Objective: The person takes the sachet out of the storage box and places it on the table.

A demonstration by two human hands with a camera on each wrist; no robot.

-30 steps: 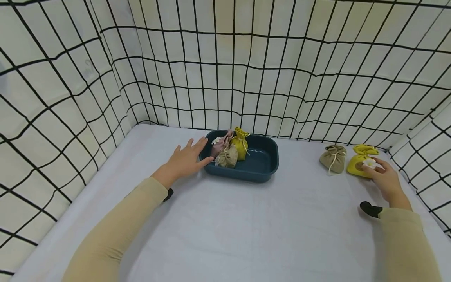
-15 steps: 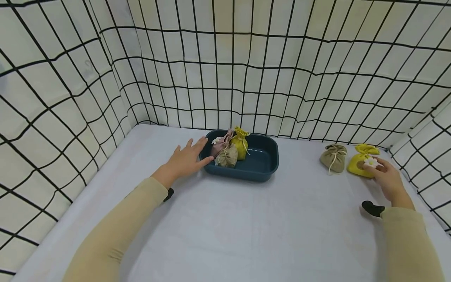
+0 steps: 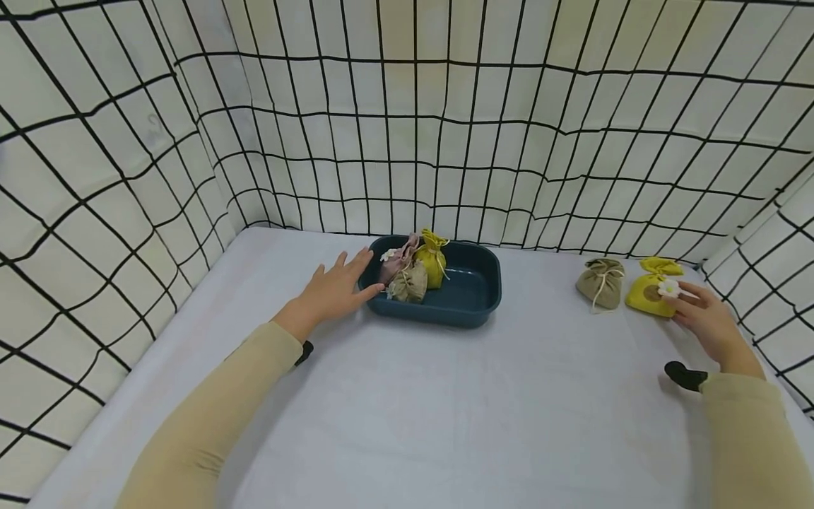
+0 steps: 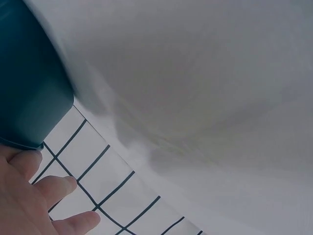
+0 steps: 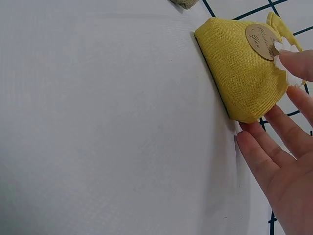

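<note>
My left hand [image 3: 329,290] lies spread at the left end of a dark teal tray [image 3: 467,317], fingertips right at its rim. In the left wrist view, the fingers stand close under the tray wall [image 4: 44,88]. Inside the tray sit a pink pouch [image 3: 393,264], a beige pouch [image 3: 410,283] and a yellow pouch [image 3: 434,267]. At the far right, my right hand [image 3: 711,322] pinches a white flower [image 3: 668,288] on a second yellow pouch [image 5: 239,63] between thumb and forefinger. That pouch bears a round brown label [image 5: 261,41]; the other fingers extend beneath it.
A tied beige pouch [image 3: 601,283] stands left of the right-hand yellow one. White panels with a black wire grid [image 3: 416,141] enclose the back and sides of the white-covered table [image 3: 445,417].
My right hand has shifted slightly to the right, showing more of the pouch's brown label. The head view has moved slightly. My left hand and the tray stay in place.
</note>
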